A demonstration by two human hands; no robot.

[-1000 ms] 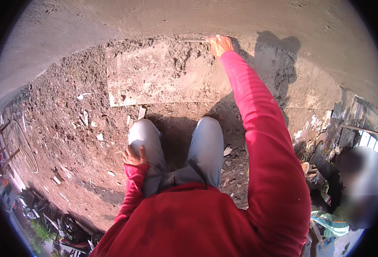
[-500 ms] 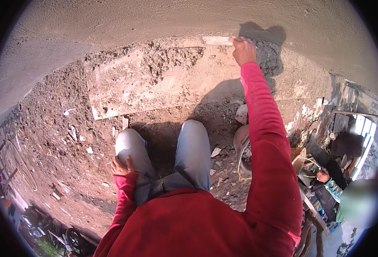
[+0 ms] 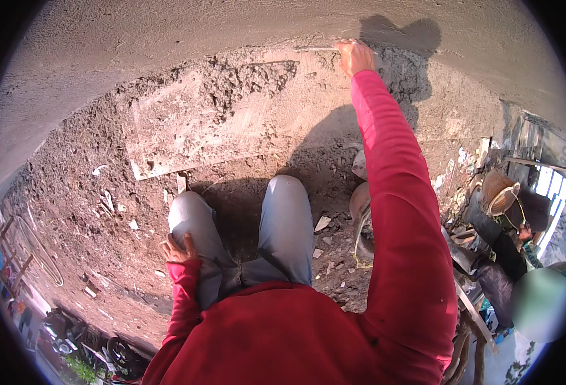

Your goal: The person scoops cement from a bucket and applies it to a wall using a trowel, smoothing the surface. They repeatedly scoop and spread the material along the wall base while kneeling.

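Note:
With my right arm stretched forward, my right hand (image 3: 357, 58) is closed around a flat plastering trowel (image 3: 315, 49). Its blade shows almost edge-on, at the foot of the grey plastered wall (image 3: 251, 25); the handle is hidden in my fist. Below it, along the wall's base, lies a pale flat board (image 3: 187, 131) with clumps of wet mortar (image 3: 251, 80) on it. My left hand (image 3: 179, 249) rests on my left knee, fingers apart, holding nothing.
A bucket (image 3: 360, 204) stands beside my right forearm, partly hidden by the sleeve. Farther right, a co-worker's hand (image 3: 525, 232) is at another bucket (image 3: 500, 192). Wooden poles (image 3: 475, 317) lie near that person. Rubble chips dot the dirt ground (image 3: 129, 256).
My right hand and trowel have moved slightly forward and up the wall, and the blade has turned from its face to its edge. At right, the co-worker's bucket has come up into clearer view.

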